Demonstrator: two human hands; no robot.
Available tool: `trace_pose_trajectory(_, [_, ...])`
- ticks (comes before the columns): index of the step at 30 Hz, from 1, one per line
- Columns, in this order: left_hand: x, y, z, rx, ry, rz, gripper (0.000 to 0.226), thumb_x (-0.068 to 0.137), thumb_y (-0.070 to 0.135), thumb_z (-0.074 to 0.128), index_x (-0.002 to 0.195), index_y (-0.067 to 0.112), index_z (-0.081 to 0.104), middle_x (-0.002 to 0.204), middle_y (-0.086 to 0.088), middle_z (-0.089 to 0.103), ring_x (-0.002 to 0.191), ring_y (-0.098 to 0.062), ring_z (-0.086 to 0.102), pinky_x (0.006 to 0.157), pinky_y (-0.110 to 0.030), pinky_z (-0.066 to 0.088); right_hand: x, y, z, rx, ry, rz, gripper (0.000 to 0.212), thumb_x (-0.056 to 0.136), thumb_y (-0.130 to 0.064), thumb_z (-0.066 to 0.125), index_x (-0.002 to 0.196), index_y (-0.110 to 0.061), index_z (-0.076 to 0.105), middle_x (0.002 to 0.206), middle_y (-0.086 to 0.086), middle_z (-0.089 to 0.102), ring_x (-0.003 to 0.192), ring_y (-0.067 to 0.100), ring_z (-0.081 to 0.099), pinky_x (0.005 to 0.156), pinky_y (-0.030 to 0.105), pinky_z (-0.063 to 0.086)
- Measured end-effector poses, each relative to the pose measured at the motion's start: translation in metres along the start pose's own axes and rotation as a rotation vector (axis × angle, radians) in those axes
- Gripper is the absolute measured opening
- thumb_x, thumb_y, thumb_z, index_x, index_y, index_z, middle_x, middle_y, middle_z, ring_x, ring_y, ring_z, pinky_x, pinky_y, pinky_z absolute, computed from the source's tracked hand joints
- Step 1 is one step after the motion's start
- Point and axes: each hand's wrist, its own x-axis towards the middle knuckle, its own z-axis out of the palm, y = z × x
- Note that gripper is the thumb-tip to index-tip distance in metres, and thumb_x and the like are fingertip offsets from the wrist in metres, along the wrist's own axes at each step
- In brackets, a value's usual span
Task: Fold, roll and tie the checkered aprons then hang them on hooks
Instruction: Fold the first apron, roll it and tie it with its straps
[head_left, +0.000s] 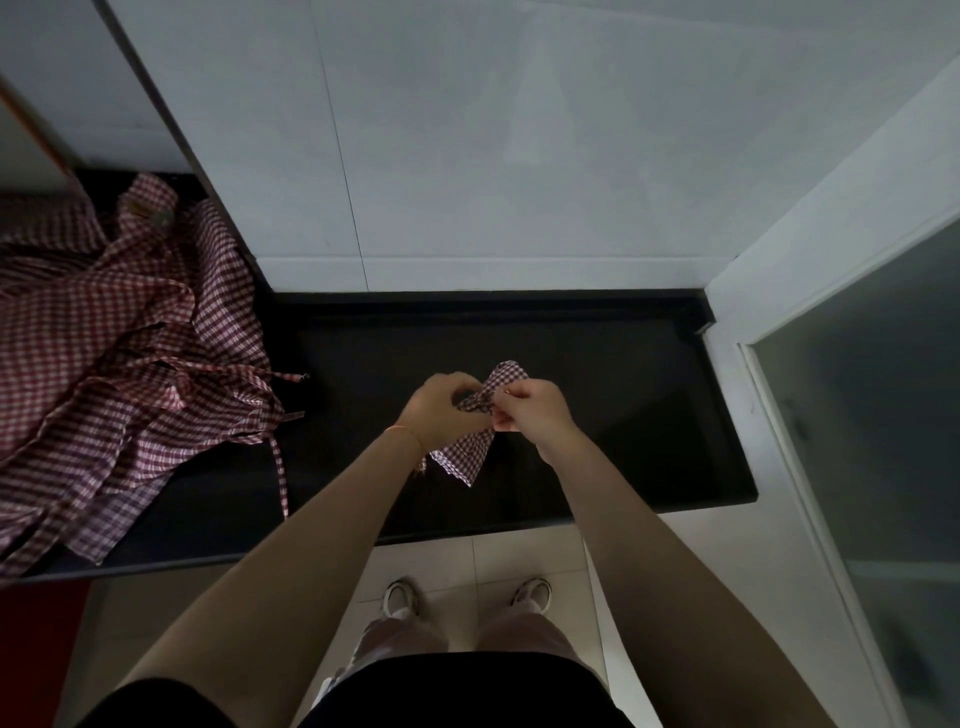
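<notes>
Rolled apron is up off the black worktop, held between both hands right in front of the person. Left hand has its fingers curled around the bundle's middle, and right hand is pinching the checkered tie at the same spot, so both are gripping it. Further back on the left, a loose pile of aprons is heaped on the worktop, straps trailing toward the middle.
</notes>
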Motion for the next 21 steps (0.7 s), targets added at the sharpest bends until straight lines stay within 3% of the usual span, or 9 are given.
trace_pose_trajectory(3, [-0.003,0.018,0.003,-0.004,-0.109,-0.052,0.075,0.072,0.041,0.079,0.137,0.026,0.044,0.128,-0.002,0.053,0.117,-0.019,0.053,0.102,-0.039,0.046,-0.007,-0.015,0.000,-0.102,-0.035,-0.075,0.018,0.097,-0.013,0.060,0.112,-0.011,0.069,0.108,0.007,0.069,0.099,0.019,0.068,0.091,0.040,0.058])
trace_pose_trajectory(5, [-0.005,0.029,-0.004,-0.007,-0.073,-0.051,0.076,0.077,0.035,0.079,0.140,0.020,0.038,0.128,-0.003,0.056,0.117,-0.020,0.055,0.102,-0.038,0.046,-0.015,-0.033,-0.007,-0.113,-0.040,-0.136,0.017,0.096,-0.012,0.061,0.109,-0.014,0.071,0.104,0.005,0.070,0.097,0.017,0.068,0.088,0.035,0.058])
trace_pose_trajectory(8, [-0.022,0.069,-0.034,-0.126,-0.030,0.012,0.068,0.083,0.036,0.074,0.137,0.019,0.038,0.123,-0.003,0.058,0.113,-0.021,0.059,0.093,-0.036,0.051,-0.038,-0.078,-0.024,-0.106,-0.021,-0.261,0.017,0.094,-0.010,0.059,0.095,-0.019,0.073,0.097,0.003,0.071,0.092,0.015,0.067,0.081,0.028,0.057])
trace_pose_trajectory(11, [-0.041,0.116,-0.077,-0.274,0.020,0.048,0.032,0.093,0.040,0.061,0.117,0.028,0.043,0.105,-0.007,0.064,0.087,-0.028,0.071,0.071,-0.038,0.061,-0.062,-0.132,-0.041,-0.162,0.025,-0.389,0.020,0.092,-0.009,0.057,0.088,-0.022,0.073,0.094,0.000,0.072,0.091,0.013,0.067,0.080,0.028,0.056])
trace_pose_trajectory(13, [-0.051,0.142,-0.107,-0.185,0.228,0.114,0.021,0.098,0.032,0.049,0.118,0.029,0.047,0.104,-0.012,0.066,0.083,-0.030,0.071,0.072,-0.040,0.061,-0.079,-0.169,-0.057,-0.196,0.042,-0.480,0.021,0.092,-0.006,0.057,0.090,-0.018,0.074,0.092,0.002,0.073,0.088,0.014,0.069,0.078,0.028,0.059])
trace_pose_trajectory(16, [-0.065,0.168,-0.149,0.114,0.641,0.352,0.042,0.089,0.008,0.051,0.126,0.025,0.060,0.124,-0.012,0.054,0.111,-0.030,0.054,0.091,-0.038,0.050,-0.111,-0.224,-0.077,-0.247,0.047,-0.624,0.021,0.093,-0.002,0.055,0.095,-0.012,0.073,0.093,0.003,0.073,0.083,0.011,0.069,0.071,0.022,0.057])
trace_pose_trajectory(19, [-0.078,0.194,-0.187,0.395,0.703,0.520,0.055,0.082,0.019,0.068,0.135,0.029,0.056,0.146,-0.010,0.038,0.136,-0.035,0.030,0.106,-0.051,0.038,-0.138,-0.271,-0.086,-0.222,0.020,-0.745,0.020,0.093,-0.001,0.055,0.092,-0.013,0.071,0.092,0.001,0.073,0.084,0.012,0.069,0.070,0.024,0.056])
trace_pose_trajectory(21, [-0.091,0.215,-0.215,0.397,0.699,0.552,0.069,0.077,0.032,0.073,0.141,0.033,0.047,0.148,-0.007,0.037,0.140,-0.031,0.028,0.110,-0.052,0.036,-0.156,-0.303,-0.087,-0.154,-0.010,-0.819,0.019,0.093,0.000,0.055,0.091,-0.012,0.069,0.088,0.000,0.073,0.080,0.012,0.068,0.067,0.025,0.055])
